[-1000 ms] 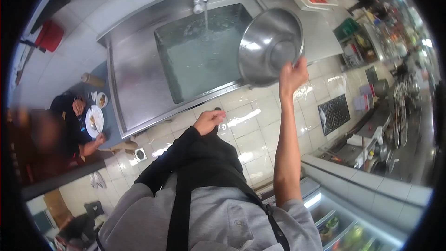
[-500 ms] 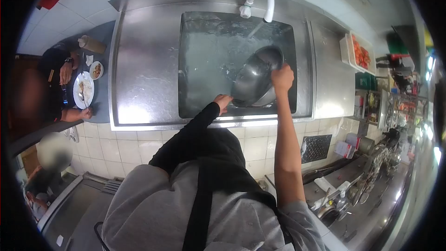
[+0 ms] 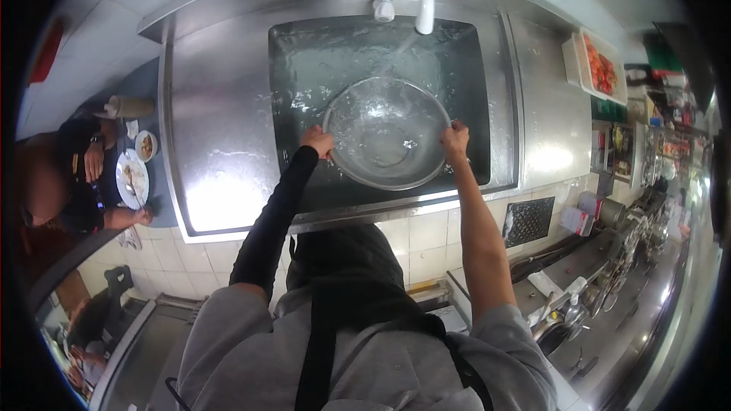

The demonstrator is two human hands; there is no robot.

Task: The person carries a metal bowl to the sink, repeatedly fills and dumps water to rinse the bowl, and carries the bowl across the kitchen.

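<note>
A wide steel counter [image 3: 217, 106] is seen across the upper half of the frame. In its middle, a sink [image 3: 469, 57] is set, and much water is held in it. Inside this sink, a little above and right of the frame's centre, the round metal bowl [image 3: 381, 181] is found; water is seen in it too, but how deep it is sunk cannot be told. From the white tap [image 3: 428, 1], at the upper centre, water is run towards the bowl's far rim; whether it falls inside is not clear. The rim is gripped on its left side by the left hand [image 3: 317, 141] and on its right side by the right hand [image 3: 455, 141], with fingers closed over the edge. For good handling, it is judged that both sides should be held equally high, the wet rim should be gripped firmly, and any tilting should be done slowly, so that the sink's front edge is not splashed.
</note>
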